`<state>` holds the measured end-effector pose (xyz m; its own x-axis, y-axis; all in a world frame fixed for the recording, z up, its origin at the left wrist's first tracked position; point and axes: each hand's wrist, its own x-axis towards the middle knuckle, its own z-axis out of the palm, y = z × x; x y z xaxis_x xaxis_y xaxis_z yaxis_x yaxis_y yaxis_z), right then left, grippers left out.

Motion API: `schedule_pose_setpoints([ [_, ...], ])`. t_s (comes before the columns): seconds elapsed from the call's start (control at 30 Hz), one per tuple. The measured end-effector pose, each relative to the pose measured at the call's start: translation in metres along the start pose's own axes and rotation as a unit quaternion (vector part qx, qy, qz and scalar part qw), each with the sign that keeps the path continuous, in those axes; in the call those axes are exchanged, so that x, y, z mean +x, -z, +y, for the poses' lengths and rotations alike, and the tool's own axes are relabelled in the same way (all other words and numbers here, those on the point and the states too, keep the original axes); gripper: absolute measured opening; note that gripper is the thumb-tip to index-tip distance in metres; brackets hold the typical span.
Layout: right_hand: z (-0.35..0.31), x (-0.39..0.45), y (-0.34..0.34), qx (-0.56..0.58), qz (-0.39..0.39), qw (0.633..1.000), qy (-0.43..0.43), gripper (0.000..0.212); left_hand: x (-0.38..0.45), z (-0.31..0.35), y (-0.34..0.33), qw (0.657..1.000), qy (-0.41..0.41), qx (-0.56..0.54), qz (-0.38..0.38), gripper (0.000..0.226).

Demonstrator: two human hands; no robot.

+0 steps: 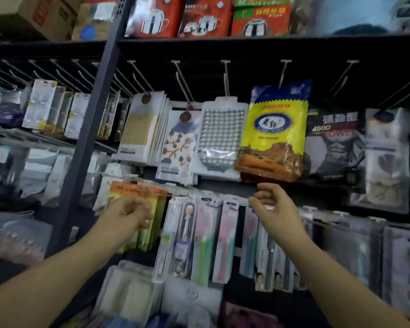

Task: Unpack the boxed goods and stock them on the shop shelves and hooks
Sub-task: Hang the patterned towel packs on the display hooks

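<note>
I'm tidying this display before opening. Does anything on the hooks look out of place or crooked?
The yellow and blue bag stands out: it hangs among flat white-carded packs like the checked one, overlaps its neighbours and sits slightly tilted. Neither the left hand nor the right hand holds anything.

dark upright post [90, 129]: runs slantwise between two shelf bays | cardboard box [45, 15]: top left, above the rack | red kettle cartons [199, 16]: in a row on the top shelf [246, 41] | edges of view blurred
</note>
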<state>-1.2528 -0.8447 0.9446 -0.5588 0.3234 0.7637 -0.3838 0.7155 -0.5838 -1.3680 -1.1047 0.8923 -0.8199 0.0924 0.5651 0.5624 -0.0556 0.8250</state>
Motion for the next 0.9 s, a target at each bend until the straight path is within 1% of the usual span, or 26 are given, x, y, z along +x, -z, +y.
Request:
schedule_pose_setpoints([
  [0.1, 0.01, -0.064, -0.045, 0.06, -0.09, 0.993, -0.041, 0.026, -0.034, -0.032, 0.017, 1.0, 0.027, -0.003, 0.003, 0.013],
  [0.2, 0.037, -0.134, -0.094, 0.083, -0.165, 0.977, -0.108, 0.027, -0.082, -0.084, 0.046, 0.996, 0.087, 0.022, 0.013, 0.016],
  [0.3, 0.072, -0.214, -0.144, 0.082, -0.251, 0.945, -0.19, 0.024, -0.145, -0.151, 0.086, 0.984, 0.169, 0.044, 0.037, 0.018],
  [0.37, 0.091, -0.27, -0.176, 0.08, -0.302, 0.917, -0.248, 0.026, -0.193, -0.194, 0.114, 0.968, 0.238, 0.063, 0.05, 0.018],
  [0.5, 0.116, -0.379, -0.224, 0.088, -0.371, 0.855, -0.352, 0.022, -0.292, -0.263, 0.173, 0.918, 0.377, 0.089, 0.088, 0.024],
  [0.63, 0.141, -0.483, -0.257, 0.057, -0.427, 0.784, -0.448, 0.021, -0.385, -0.311, 0.217, 0.848, 0.5, 0.118, 0.13, 0.026],
  [0.73, 0.155, -0.552, -0.274, 0.027, -0.464, 0.731, -0.499, 0.019, -0.438, -0.342, 0.236, 0.799, 0.579, 0.11, 0.123, 0.025],
  [0.8, 0.166, -0.592, -0.283, 0.01, -0.476, 0.697, -0.536, 0.018, -0.467, -0.361, 0.241, 0.774, 0.611, 0.116, 0.119, 0.022],
  [0.9, 0.18, -0.641, -0.292, -0.018, -0.515, 0.632, -0.578, 0.018, -0.506, -0.39, 0.241, 0.746, 0.649, 0.117, 0.094, 0.008],
])
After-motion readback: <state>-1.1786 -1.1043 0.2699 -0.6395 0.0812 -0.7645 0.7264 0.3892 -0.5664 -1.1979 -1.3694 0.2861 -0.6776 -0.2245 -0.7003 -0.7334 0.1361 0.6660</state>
